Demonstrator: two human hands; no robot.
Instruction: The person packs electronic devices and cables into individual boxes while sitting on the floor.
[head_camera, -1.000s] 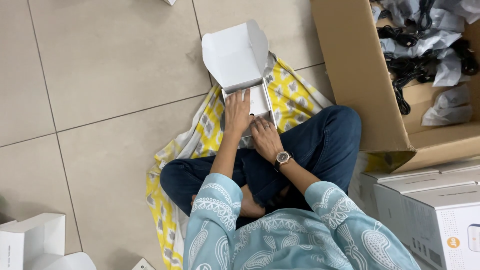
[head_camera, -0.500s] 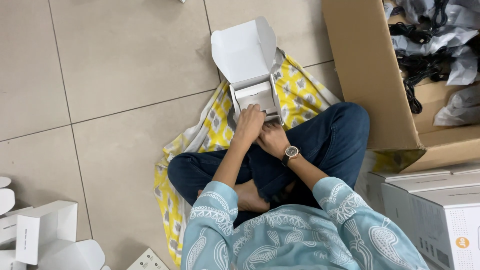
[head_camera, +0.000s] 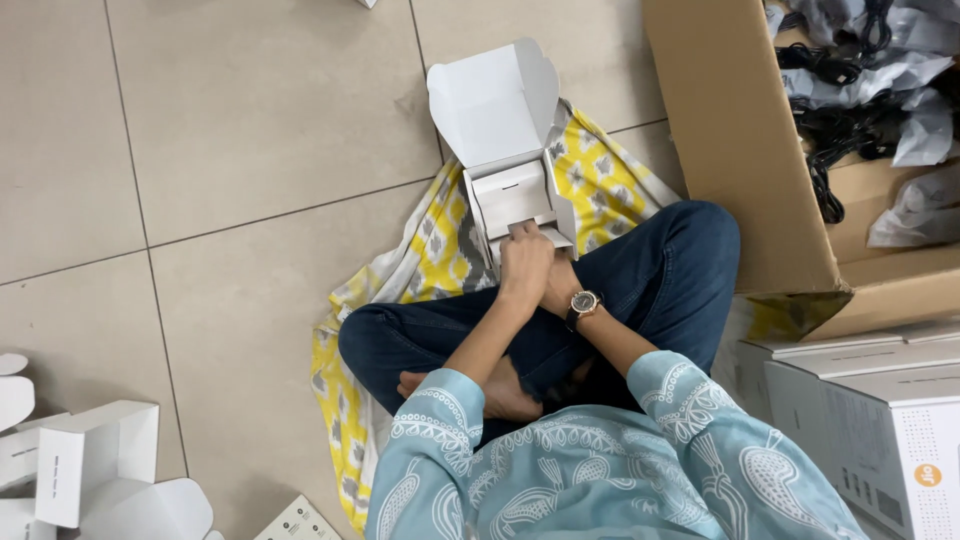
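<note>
A white cardboard box stands open on a yellow patterned cloth in front of my crossed legs. Its lid is tipped up and back, and a white insert shows inside. My left hand rests at the box's near edge, fingertips curled onto the insert's front lip. My right hand, with a wristwatch on its wrist, lies just behind and under the left hand. Most of the right hand's fingers are hidden.
A big brown carton holding bagged black cables stands at the right. Closed white boxes are stacked at the lower right. Several empty white folded boxes lie on the tiled floor at the lower left.
My left hand has drawn back from over the inside of the box to its near edge, uncovering the white insert. The right hand has slid in under the left.
</note>
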